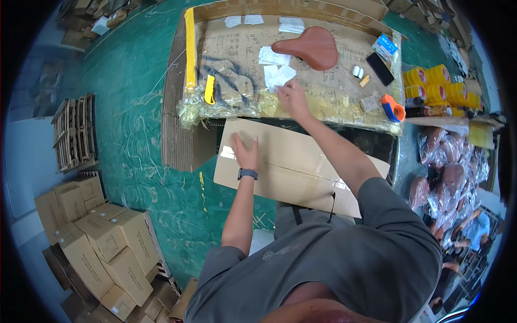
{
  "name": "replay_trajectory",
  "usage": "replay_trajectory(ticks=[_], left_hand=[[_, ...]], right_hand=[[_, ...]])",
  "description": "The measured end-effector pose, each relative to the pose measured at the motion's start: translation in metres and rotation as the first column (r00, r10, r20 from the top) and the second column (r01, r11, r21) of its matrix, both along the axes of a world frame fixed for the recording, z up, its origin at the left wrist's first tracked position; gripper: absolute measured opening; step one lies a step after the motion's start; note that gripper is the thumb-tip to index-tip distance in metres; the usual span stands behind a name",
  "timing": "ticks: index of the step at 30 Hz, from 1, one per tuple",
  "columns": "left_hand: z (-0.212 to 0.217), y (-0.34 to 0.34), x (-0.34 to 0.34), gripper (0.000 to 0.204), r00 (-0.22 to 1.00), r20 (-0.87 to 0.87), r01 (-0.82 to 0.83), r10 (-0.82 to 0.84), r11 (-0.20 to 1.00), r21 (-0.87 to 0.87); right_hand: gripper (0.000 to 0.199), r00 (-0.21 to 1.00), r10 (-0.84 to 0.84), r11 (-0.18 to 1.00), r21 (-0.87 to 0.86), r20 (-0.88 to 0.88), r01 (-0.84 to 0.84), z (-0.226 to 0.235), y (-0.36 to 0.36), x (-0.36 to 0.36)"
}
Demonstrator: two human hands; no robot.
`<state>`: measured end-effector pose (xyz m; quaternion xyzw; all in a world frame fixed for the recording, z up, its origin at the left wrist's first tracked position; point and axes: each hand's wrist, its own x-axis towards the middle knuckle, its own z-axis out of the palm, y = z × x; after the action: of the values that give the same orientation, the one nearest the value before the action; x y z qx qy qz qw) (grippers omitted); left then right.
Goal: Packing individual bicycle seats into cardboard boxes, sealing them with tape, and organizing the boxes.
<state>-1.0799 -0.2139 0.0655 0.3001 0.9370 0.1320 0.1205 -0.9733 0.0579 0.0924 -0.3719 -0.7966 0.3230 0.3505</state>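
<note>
My left hand [246,156] lies on the left end of a brown cardboard box [291,156], thumb and fingers spread, beside a shiny strip of clear tape. The box rests in front of me, slightly slanted, against the near side of the work table. My right hand [293,101] reaches over the table's near edge. Its fingers are pinched at the lower edge of a white paper label [279,77]. Just beyond lies another stack of white labels [273,56], next to a brown bicycle saddle [309,47].
On the cardboard-covered table [231,46] lie a yellow-handled tool [209,90], a black phone [380,69] and an orange-and-blue tape dispenser [393,109]. Yellow tape rolls [433,81] and plastic-wrapped saddles [444,172] are at right. Stacked cartons [107,242] and pallets [74,133] stand left.
</note>
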Motion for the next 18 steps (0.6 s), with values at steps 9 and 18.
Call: replay_trajectory(ticks=[9,18], left_hand=[[0.151,0.037,0.18,0.02,0.442,0.759,-0.052,-0.478,0.831,0.553],[0.24,0.036,0.375,0.022,0.02,0.741,0.582,-0.671,0.61,0.538]], right_hand=[[0.033,0.998,-0.042,0.962,-0.27,-0.036,0.031,0.179,-0.173,0.257],[0.017,0.899,-0.348,0.29,-0.942,-0.267,-0.168,0.248,-0.222,0.53]])
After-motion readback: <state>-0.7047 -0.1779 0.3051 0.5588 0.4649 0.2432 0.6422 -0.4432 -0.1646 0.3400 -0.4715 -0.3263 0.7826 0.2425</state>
